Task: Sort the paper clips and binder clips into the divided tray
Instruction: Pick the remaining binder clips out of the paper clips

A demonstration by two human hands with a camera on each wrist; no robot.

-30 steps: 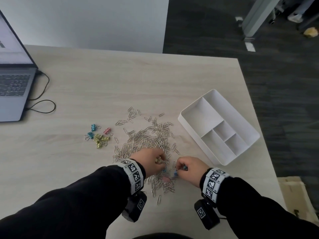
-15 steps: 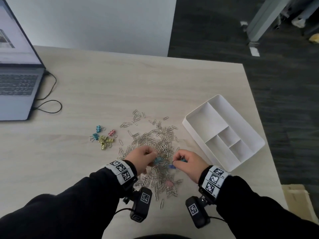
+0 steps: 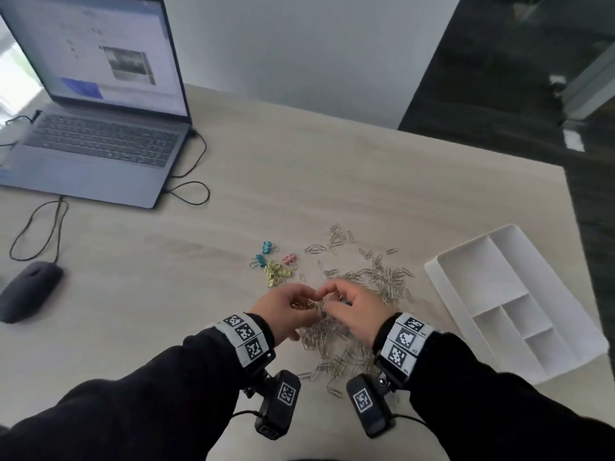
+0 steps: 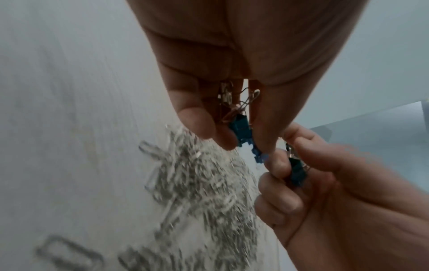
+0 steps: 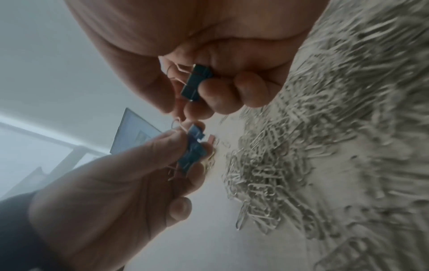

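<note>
Both hands are raised just above a heap of silver paper clips [image 3: 336, 347], fingertips almost meeting. My left hand [image 3: 307, 302] pinches a blue binder clip [image 4: 241, 131] between thumb and fingers, with more wire-handled clips tucked in the palm. My right hand [image 3: 336, 299] grips another blue binder clip [image 5: 197, 82] in curled fingers. A small group of blue, yellow and pink binder clips [image 3: 273, 266] lies left of the heap. The white divided tray [image 3: 479, 284] sits to the right, and nothing shows in its compartments.
An open laptop [image 3: 96, 134] stands at the back left, with a black cable [image 3: 189, 191] looping beside it. A dark mouse [image 3: 28, 291] lies at the left. The table's right edge [image 3: 570, 207] runs just beyond the tray, with dark floor past it.
Both hands have lifted off the heap and drawn together. The left hand has picked up a blue binder clip. The head view has swung left, bringing the laptop and mouse into sight.
</note>
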